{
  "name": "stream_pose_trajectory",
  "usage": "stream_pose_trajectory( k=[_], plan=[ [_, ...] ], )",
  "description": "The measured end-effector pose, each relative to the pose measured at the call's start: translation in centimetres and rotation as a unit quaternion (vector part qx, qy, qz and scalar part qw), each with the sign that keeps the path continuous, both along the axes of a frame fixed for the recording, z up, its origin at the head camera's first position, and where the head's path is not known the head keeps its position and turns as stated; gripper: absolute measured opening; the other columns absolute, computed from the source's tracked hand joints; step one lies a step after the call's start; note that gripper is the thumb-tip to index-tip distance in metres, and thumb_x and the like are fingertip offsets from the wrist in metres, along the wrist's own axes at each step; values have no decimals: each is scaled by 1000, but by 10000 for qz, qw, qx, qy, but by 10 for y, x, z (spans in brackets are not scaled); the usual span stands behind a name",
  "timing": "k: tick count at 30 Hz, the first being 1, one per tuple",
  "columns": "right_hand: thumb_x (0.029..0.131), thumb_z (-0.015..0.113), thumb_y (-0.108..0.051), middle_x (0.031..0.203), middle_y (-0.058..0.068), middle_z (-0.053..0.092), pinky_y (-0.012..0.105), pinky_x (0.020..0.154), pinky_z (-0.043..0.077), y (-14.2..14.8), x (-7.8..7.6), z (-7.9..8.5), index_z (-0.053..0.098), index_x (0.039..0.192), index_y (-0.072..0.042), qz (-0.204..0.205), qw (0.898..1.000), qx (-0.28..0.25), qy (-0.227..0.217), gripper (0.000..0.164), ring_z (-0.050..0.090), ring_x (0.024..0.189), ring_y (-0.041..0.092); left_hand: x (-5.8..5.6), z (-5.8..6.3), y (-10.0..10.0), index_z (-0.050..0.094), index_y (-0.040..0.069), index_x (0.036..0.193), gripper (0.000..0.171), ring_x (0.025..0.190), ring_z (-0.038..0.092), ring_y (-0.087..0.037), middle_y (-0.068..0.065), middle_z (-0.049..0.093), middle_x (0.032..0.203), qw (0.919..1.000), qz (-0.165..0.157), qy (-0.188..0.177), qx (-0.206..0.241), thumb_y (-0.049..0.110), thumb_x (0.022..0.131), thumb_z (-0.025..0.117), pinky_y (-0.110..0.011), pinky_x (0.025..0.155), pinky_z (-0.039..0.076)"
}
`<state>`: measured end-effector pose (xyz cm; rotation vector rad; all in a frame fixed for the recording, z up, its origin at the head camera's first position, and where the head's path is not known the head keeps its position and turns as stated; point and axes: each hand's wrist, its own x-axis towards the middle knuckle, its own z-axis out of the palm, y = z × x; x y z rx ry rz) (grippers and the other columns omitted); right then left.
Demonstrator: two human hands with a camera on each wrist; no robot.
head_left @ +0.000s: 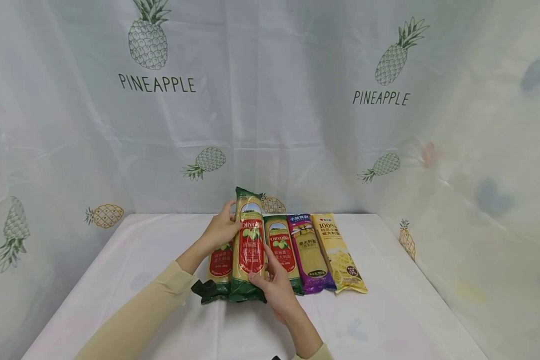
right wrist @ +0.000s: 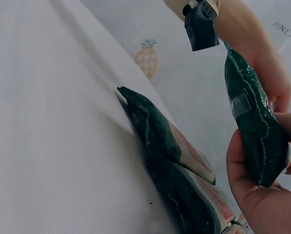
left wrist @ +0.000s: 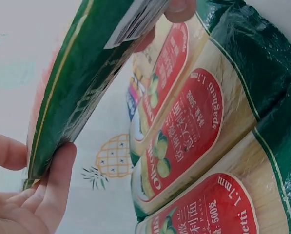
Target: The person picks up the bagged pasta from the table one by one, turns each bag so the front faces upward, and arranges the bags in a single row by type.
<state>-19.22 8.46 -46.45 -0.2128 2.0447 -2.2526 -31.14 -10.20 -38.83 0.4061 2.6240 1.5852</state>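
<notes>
Both hands hold a green-ended spaghetti pack [head_left: 251, 245] with a red label, raised above the row on the table. My left hand [head_left: 222, 231] grips its upper left side; my right hand [head_left: 278, 287] grips the lower right, thumb on the front. In the left wrist view the held pack [left wrist: 82, 83] is seen edge-on, between left thumb and fingers. The right wrist view shows its green end [right wrist: 257, 126] in the right hand [right wrist: 267, 204]. Beneath lie matching spaghetti packs [left wrist: 184, 131] side by side; the held pack partly hides them in the head view.
Right of the matching packs lie a purple pasta pack [head_left: 312, 255] and a yellow pasta pack [head_left: 339, 255]. All rest on a table with a white cloth [head_left: 342, 325]. A pineapple-print curtain [head_left: 288, 125] hangs behind and along the sides.
</notes>
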Motion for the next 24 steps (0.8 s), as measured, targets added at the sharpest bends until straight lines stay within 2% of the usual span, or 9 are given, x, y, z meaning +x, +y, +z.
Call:
stream_pose_trajectory(
  k=[7,10,14,19,24],
  plan=[
    [100,76,-10,137,18,53,28,91,59,-3,1,2,28,170,-29,-133,9998,47,106,87,66,113,22,-2,-3,-3,11,13,172,81,109,74,-31,-23,60,148,9999,37,-2,-155,18,105,57,-48,93,59],
    [99,77,-8,131,17,54,27,87,60,-4,1,3,29,170,-29,-202,9997,97,127,88,66,108,21,-3,-5,-5,13,13,171,82,111,73,-32,-24,61,148,9999,57,9,-157,23,105,60,-48,95,59],
    [98,78,-8,130,17,54,27,87,59,-6,0,3,32,169,-29,-270,9994,134,143,87,66,107,21,-3,-5,-7,19,16,171,81,107,72,-32,-23,63,138,9998,150,42,-158,26,105,63,-48,87,61],
    [97,79,-9,133,17,54,29,90,59,-5,1,4,32,169,-29,-301,9989,297,201,88,67,112,23,-3,-4,-8,19,18,171,80,104,71,-31,-21,63,133,9995,202,-184,150,23,105,64,-45,83,61],
    [98,80,-19,135,14,57,30,89,58,-4,2,5,30,170,-31,-265,9960,814,259,88,65,111,21,-4,-7,-8,19,17,171,78,109,72,-31,-22,64,137,9976,166,-398,536,17,107,62,-40,83,62]
  ],
)
